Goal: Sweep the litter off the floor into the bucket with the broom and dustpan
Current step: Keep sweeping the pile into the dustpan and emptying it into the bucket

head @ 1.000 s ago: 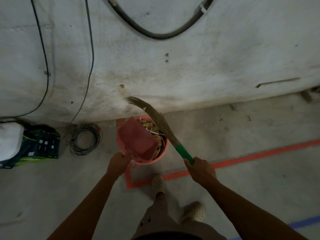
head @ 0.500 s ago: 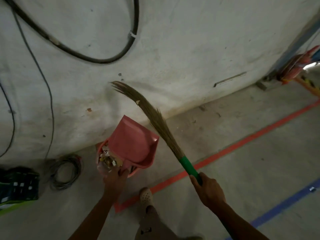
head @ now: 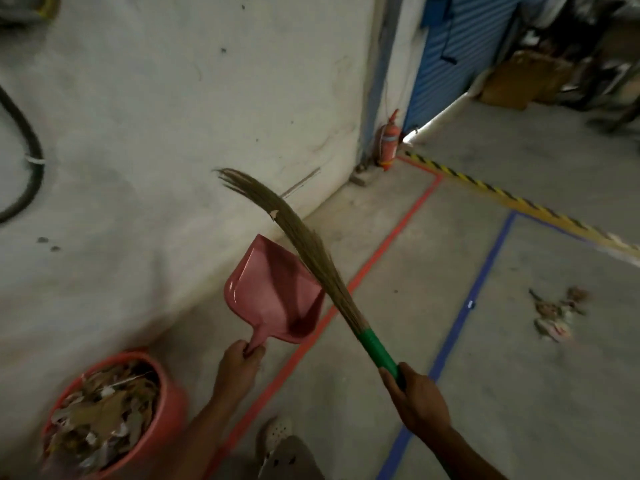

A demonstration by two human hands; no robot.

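1. The left hand [head: 240, 363] curls its fingers around the handle of the pink dustpan [head: 273, 294], held mid-frame.
2. The right hand [head: 417, 396] grips the green handle of the grass broom [head: 311, 252].
3. The litter-filled bucket [head: 169, 407] stands lower left; a litter pile [head: 556, 311] lies on the floor at right.

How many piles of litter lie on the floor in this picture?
1. The litter pile lies on the right, beyond the blue tape line. The rest of the litter is inside the bucket. More may lie outside the view.
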